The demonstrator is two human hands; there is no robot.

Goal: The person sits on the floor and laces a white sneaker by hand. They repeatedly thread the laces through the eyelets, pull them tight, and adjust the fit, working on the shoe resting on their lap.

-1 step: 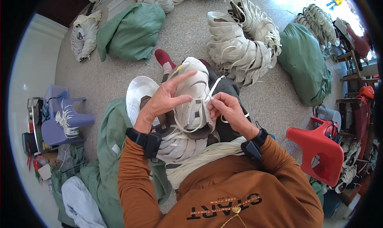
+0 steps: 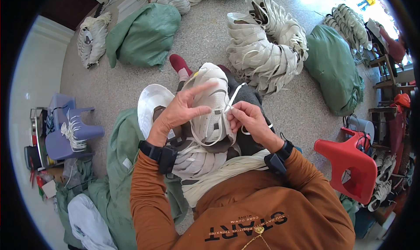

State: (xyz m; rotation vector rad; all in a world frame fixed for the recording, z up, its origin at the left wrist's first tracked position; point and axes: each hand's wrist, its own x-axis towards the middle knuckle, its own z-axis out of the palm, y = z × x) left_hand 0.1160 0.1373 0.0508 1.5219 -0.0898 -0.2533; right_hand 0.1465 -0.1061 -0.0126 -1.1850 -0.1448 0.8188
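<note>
So I'm watching from far off through the head cam, and the white shoe upper [image 2: 213, 102] is sitting on the lap, rounded end pointing away from the body. The right hand [image 2: 249, 118] has thumb and forefinger pinched together on a white lace [image 2: 236, 94] right at the shoe's edge. The left hand [image 2: 179, 111] is spread, thumb well apart from forefinger, over the shoe's other side. Can't tell if it's actually touching.

My worry: that pinch looks like just the fingertips, so a small slip and the lace is gone. With the left one not gripping anything, a hard tug could also twist the shoe round on the lap. And the loose pale strands [image 2: 227, 175] bunched by the waist could tangle with the lace, or snag on the black wrist device [image 2: 276, 162].

Writing-wise, the brown sweatshirt [image 2: 288, 206] has big dark letters plus smaller lines, upside down to me. The tag [image 2: 127, 163] on the green cloth [image 2: 124, 140] is too tiny to read. I can't make out any maker's mark on the shoe.
</note>
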